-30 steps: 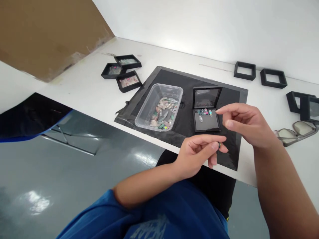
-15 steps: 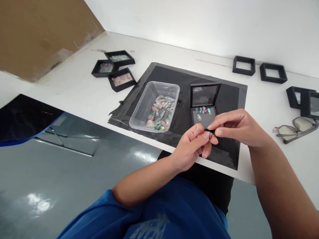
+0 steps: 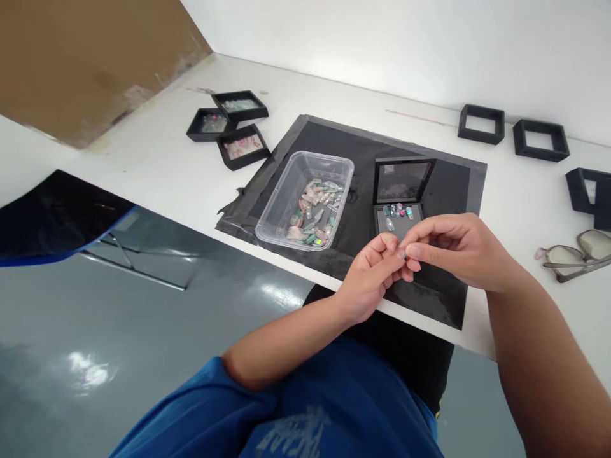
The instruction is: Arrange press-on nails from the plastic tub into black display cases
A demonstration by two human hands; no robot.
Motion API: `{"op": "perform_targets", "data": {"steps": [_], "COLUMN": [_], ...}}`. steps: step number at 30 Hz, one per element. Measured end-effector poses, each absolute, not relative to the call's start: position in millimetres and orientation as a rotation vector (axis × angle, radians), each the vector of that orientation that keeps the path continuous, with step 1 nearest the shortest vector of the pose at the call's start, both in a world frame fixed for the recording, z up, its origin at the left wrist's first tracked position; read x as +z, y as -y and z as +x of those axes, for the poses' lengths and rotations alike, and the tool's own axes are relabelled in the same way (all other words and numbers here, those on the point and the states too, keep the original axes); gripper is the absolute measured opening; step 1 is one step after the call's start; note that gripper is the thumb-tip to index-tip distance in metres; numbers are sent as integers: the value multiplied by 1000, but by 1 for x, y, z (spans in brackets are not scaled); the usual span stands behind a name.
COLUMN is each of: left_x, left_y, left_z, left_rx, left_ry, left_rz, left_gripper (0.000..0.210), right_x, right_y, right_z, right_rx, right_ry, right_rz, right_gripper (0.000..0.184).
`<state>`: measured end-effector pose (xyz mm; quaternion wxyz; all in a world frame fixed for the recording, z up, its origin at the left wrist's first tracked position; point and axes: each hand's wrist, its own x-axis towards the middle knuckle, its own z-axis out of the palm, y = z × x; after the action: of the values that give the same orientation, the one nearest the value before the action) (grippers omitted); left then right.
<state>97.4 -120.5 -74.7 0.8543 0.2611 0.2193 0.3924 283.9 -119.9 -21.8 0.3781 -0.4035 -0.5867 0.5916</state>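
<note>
Pinching between thumb and fingers, the left hand (image 3: 375,273) holds a small fake nail (image 3: 406,257), dark with a hint of orange, over the near part of a black mat (image 3: 344,137). The right hand (image 3: 461,251) is narrowed onto the same piece, its thumb and forefinger meeting the left fingertips, so most of the nail is hidden. Just beyond the hands stands a black box (image 3: 382,224), lid raised, with a row of shiny nails (image 3: 399,210) along the far edge of its grey pad and one pale nail (image 3: 390,224) below them. Left of it, a clear tub (image 3: 277,203) holds loose mixed nails (image 3: 315,213). Glasses (image 3: 566,256) lie on the white table (image 3: 162,181), right of the mat.
</note>
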Motion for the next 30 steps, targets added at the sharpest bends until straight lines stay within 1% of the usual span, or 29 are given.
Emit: {"op": "perform_targets", "data": {"steps": [8,14,19,24,30], "left_x": [-78,-79,-84,-83,-82], "left_y": [120,116,115,115,119], "left_z": [96,96,94,92,94], "left_rx": [829,740,677,701,832], "left_ry": [-426,-364,-341,-308,-348], "left_rz": [586,609,641,664,711], "left_gripper": [53,52,49,44,43], "right_x": [-18,-19,-21,-21,-21], "right_y": [122,124,125,124,124], "right_z": [280,277,275,269,264], "right_rx": [1604,1645,1711,1687,1575], "right_ry": [1454,1435,1368,1294,1311], "right_rz": [-974,-910,-886,-848,-964], "right_gripper": [11,21,24,26,33]}}
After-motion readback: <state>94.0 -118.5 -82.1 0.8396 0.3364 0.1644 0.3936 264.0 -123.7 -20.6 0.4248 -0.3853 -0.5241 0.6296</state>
